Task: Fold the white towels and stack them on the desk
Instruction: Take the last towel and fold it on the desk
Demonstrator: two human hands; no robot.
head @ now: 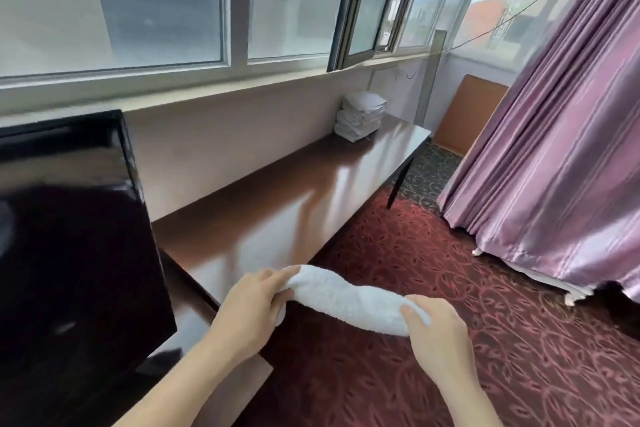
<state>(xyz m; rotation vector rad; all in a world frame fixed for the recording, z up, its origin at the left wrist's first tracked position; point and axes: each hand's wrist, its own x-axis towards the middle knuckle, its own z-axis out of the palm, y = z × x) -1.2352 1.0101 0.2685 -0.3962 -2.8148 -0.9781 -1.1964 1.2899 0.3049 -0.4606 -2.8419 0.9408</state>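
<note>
A soft white terry towel (349, 298), bunched into a long roll, hangs in the air between the person's two hands, just past the near edge of the long shiny brown wooden desk (294, 191). It is not touching the desk. Its long side runs from upper left to lower right, and the left end sits a bit higher than the right end.

The left hand (256, 305) reaches in from the bottom with the back of the hand up. Its fingers and thumb pinch the left end of the towel. The right hand (440, 329) also comes up from the bottom, and its thumb and fingers pinch the right end. Both arms are bare and bent a little toward each other.

At the far end of the desk, next to the wall, sits a stack of folded white towels (362, 116). A big black flat screen (69, 236) stands at the left. Under the hands lies a dark red carpet with leaf shapes (485, 340). A shiny purple curtain (561, 149) hangs at the right, and wide glass windows (207, 0) run along above the desk.
</note>
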